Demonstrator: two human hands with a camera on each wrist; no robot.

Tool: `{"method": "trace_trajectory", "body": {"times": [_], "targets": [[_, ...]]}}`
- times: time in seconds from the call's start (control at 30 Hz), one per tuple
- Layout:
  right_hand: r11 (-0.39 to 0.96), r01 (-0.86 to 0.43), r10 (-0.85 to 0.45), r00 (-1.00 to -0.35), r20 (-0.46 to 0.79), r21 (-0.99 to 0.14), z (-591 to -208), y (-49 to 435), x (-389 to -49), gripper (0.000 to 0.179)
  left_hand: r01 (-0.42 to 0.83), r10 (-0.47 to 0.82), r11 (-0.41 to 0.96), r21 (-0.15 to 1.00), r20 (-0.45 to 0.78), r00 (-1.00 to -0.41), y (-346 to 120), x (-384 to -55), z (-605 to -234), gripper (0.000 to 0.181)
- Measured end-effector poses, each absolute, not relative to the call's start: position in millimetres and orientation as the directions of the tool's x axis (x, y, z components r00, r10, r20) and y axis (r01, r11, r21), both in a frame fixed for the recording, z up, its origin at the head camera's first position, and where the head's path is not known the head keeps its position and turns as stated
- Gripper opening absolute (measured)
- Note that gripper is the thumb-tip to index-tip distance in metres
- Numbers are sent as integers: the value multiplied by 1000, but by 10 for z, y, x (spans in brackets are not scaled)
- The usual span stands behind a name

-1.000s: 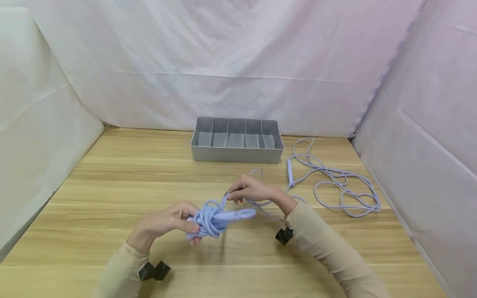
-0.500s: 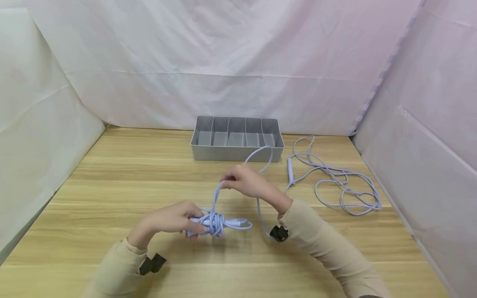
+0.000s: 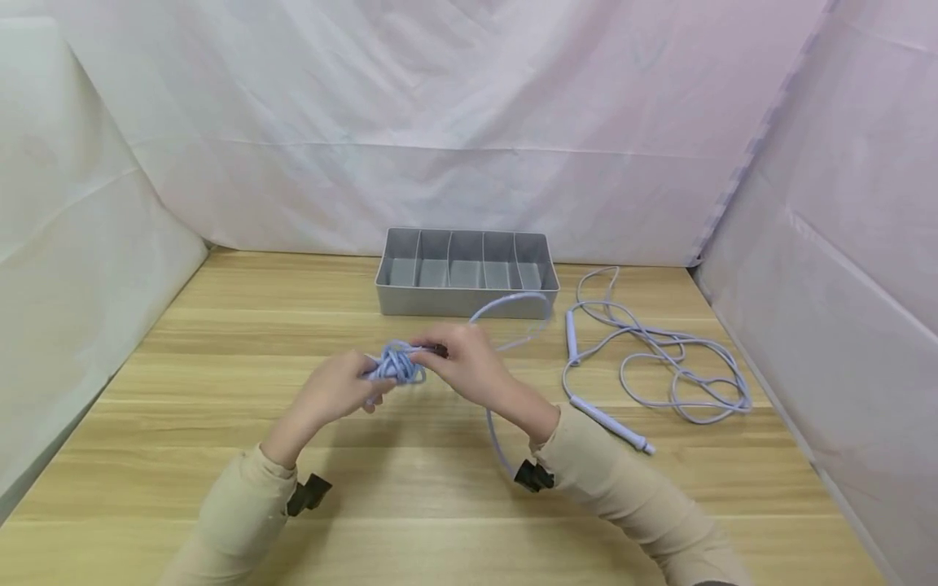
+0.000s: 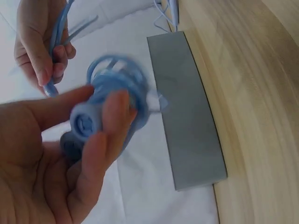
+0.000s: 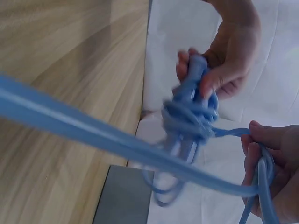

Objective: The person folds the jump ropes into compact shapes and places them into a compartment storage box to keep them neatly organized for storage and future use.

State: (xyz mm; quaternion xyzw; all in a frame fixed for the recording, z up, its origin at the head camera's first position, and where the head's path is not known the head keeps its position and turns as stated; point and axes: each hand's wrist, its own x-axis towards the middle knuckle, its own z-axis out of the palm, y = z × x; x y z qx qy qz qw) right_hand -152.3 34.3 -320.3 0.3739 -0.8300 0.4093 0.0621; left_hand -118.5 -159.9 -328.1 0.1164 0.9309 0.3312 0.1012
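A light-blue skipping rope is wound into a bundle [image 3: 396, 363] held above the wooden table [image 3: 220, 366]. My left hand [image 3: 361, 384] grips the bundle by its two handles [image 4: 86, 123]. Close on its right, my right hand [image 3: 438, 353] pinches the loose cord [image 3: 513, 299], which arcs away and loops back under that wrist. In the right wrist view the cord [image 5: 93, 135] runs taut from my right fingers [image 5: 268, 161] to the bundle [image 5: 189, 116].
A grey box [image 3: 466, 308] with several compartments stands at the back middle. A second pale rope [image 3: 663, 358] lies loose at the right, one handle [image 3: 608, 421] near my right forearm. White cloth walls enclose the table.
The bundle has risen off the table and moved away from me. My right hand has swung left, bringing the cord up to the bundle. The handle by my right forearm is now uncovered.
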Motion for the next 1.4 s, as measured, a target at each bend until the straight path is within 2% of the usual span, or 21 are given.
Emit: {"method": "trace_trajectory", "body": {"times": [0.13, 0.23, 0.33, 0.43, 0.57, 0.7, 0.8, 0.93, 1.03, 1.17, 1.27, 1.33, 1.4], "targets": [[358, -590, -565, -754, 335, -724, -3238, 333, -1494, 28, 100, 169, 670, 735, -20, -985, -1618, -1242, -3319, 22], [340, -533, -559, -777, 289, -775, -3258, 330, -1491, 35, 64, 109, 549, 833, 4, -994, -1607, -1259, -3349, 25], [310, -491, -580, -776, 246, -814, -3260, 342, -1513, 38, 30, 69, 390, 920, 3, -998, -1592, -1268, -3364, 31], [303, -424, -638, -756, 149, -853, -3244, 392, -1558, 39, 27, 6, 275, 961, 26, -1000, -1606, -1288, -3366, 34], [303, -356, -739, -673, 18, -884, -3213, 481, -1630, 31, 49, -74, 269, 962, 72, -995, -1653, -1297, -3372, 34], [318, -411, -799, -601, -8, -855, -3167, 529, -1696, 24, 53, -78, 276, 960, 77, -994, -1652, -1291, -3407, 31], [352, -430, -791, -611, -19, -831, -3129, 536, -1748, 24, 52, -38, 301, 952, 67, -997, -1615, -1289, -3454, 30], [373, -354, -733, -680, -38, -858, -3093, 508, -1786, 21, 37, -38, 335, 941, 53, -998, -1550, -1290, -3493, 29], [323, -262, -717, -695, -54, -909, -3073, 482, -1766, 20, 17, -80, 317, 948, 45, -996, -1527, -1329, -3512, 30], [239, -136, -749, -656, -94, -961, -3064, 469, -1719, 27, 19, -124, 386, 922, 73, -990, -1557, -1396, -3564, 28], [224, -96, -769, -629, -115, -970, -3093, 468, -1701, 32, 24, -135, 432, 901, 92, -987, -1579, -1432, -3587, 27], [237, -115, -785, -608, -120, -965, -3122, 473, -1686, 37, 17, -117, 397, 918, 69, -991, -1580, -1451, -3586, 29], [260, -139, -797, -589, -132, -956, -3164, 483, -1672, 39, -4, -91, 306, 952, 25, -996, -1576, -1452, -3573, 32]]}}
